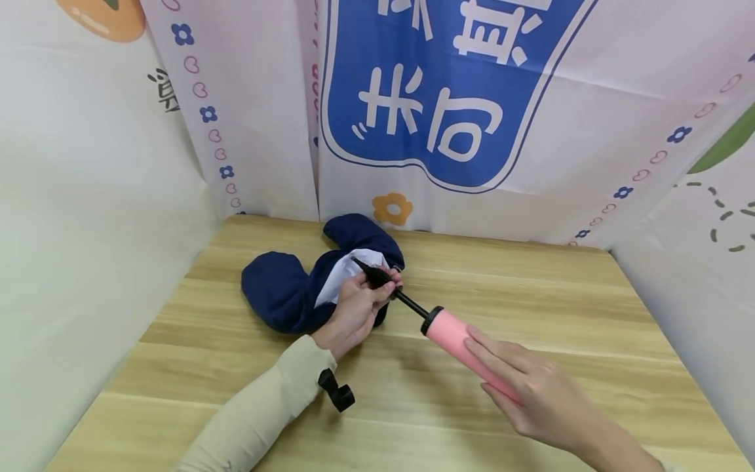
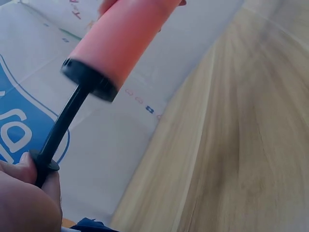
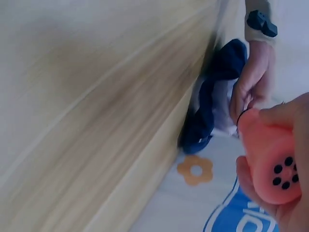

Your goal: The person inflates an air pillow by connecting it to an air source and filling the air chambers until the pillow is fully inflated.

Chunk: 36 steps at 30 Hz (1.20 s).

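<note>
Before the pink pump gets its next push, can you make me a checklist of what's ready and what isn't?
1. Left hand gripping the pump's black nozzle end: ok.
2. Right hand round the pink barrel: ok, fingers and thumb on it.
3. Black rod out of the barrel, leaving room to push: ok, a length shows.
4. Navy cushion lying on the table: ok.
5. Nozzle tip plugged into the cushion: cannot tell, it only shows over the white patch.
6. Cushion firm with air: cannot tell by looking.
</note>
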Available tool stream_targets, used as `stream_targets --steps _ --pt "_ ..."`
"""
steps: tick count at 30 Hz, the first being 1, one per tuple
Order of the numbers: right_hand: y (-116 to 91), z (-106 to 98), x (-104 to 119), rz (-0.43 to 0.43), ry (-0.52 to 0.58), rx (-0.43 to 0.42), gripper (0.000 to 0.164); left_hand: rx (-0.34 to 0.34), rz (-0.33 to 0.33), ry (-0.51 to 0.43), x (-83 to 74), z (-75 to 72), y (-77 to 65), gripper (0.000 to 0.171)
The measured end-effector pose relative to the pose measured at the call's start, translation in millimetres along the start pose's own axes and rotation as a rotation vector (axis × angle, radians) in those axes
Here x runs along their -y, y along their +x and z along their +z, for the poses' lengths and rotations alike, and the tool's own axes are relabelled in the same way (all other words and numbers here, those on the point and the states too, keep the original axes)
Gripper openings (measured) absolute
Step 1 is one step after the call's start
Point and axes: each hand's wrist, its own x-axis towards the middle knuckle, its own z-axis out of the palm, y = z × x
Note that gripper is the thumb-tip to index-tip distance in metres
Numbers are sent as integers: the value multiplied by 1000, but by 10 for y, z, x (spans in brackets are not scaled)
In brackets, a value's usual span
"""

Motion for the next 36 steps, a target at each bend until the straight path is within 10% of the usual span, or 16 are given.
stream_targets --steps 6,17,26,36 --pt "62 -93 -21 -77 20 -84 48 -44 -6 -44 11 -20 -44 25" --pt "576 489 -14 -67 8 -129 65 -101 -3 -14 164 39 -117 31" --pt "158 16 -34 1 65 22 51 -7 -11 48 -71 22 -79 39" --pt "156 -165 -5 -94 75 -166 45 -32 -36 25 -93 46 -41 27"
